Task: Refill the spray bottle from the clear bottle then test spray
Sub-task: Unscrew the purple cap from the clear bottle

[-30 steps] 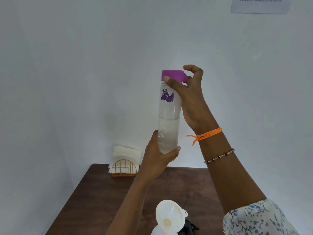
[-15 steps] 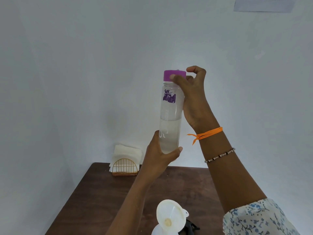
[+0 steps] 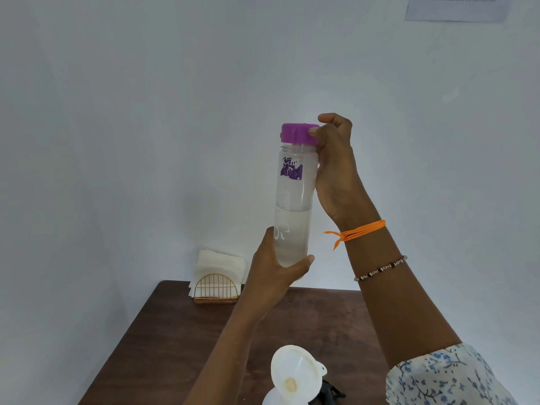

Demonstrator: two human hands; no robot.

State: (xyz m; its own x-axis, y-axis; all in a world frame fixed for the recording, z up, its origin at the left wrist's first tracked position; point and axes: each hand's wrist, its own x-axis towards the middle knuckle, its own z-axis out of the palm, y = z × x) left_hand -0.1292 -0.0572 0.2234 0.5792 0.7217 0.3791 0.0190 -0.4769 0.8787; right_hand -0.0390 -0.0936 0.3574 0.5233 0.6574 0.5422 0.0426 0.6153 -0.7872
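The clear bottle (image 3: 293,206), about half full, is held upright above the worktop (image 3: 181,331) by the left hand (image 3: 274,273); its purple cap (image 3: 298,133) is gripped by the right hand (image 3: 333,159); a funnel (image 3: 293,372) is already set below; pouring and test spraying appear left undone.

Lighting: soft, even and fairly bright, cool in tone; source not visible. Wall (image 3: 146,112): pale, with a brighter patch behind the clear bottle (image 3: 293,206) and gradual darkening toward the left edge and corners. Shadows: faint, diffuse, one soft grey smudge above the napkin holder (image 3: 215,289). Glare: none harsh; the table (image 3: 175,346) shows a dull sheen. Sharpness: centre reasonably crisp; text on the posted paper (image 3: 458,7) blurred, unreadable. Wide-angle stretching at the edges.
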